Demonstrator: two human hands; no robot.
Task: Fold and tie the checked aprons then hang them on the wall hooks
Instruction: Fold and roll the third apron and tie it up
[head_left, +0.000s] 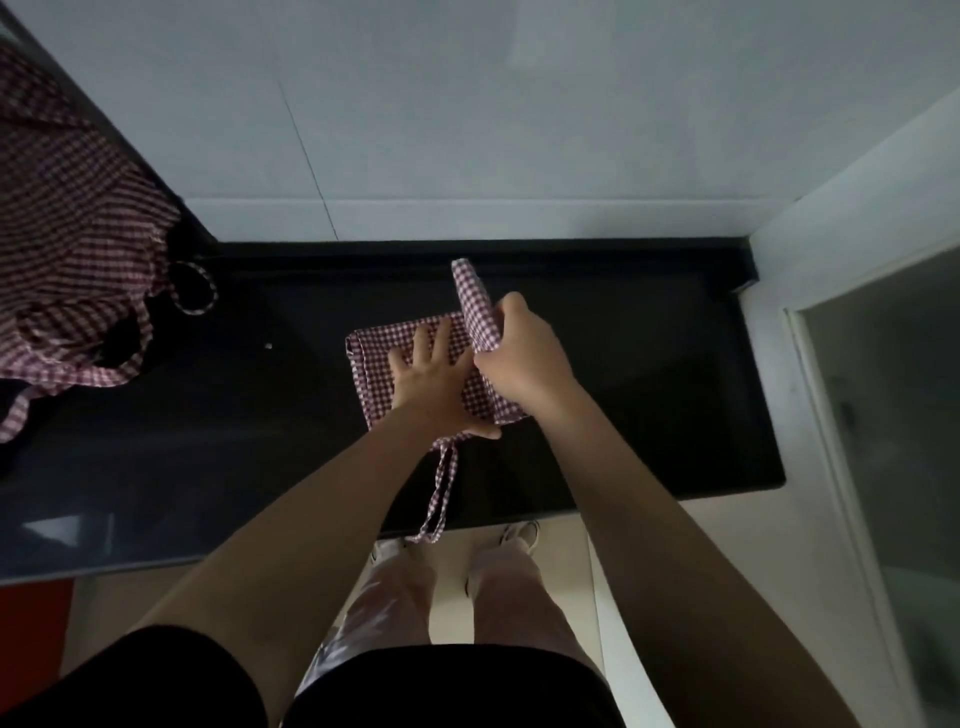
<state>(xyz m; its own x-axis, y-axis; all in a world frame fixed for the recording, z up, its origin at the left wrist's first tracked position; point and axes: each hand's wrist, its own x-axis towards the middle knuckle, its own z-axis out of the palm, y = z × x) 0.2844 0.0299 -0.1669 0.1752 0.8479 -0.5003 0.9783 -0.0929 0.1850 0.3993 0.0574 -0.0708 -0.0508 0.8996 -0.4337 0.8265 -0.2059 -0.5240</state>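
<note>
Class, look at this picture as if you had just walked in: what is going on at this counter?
A person stands at a black counter folding a checked apron. The left hand lies flat on the folded cloth, pressing it down, while the right hand grips the right-hand part and lifts it up to fold it over. One apron strap trails off the counter's front edge. A second checked apron lies crumpled and unfolded at the far left. Nothing is tied or hung yet.

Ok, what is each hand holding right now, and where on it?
Right hand grips the folded apron by its raised right flap; left hand only presses flat on its middle.
</note>
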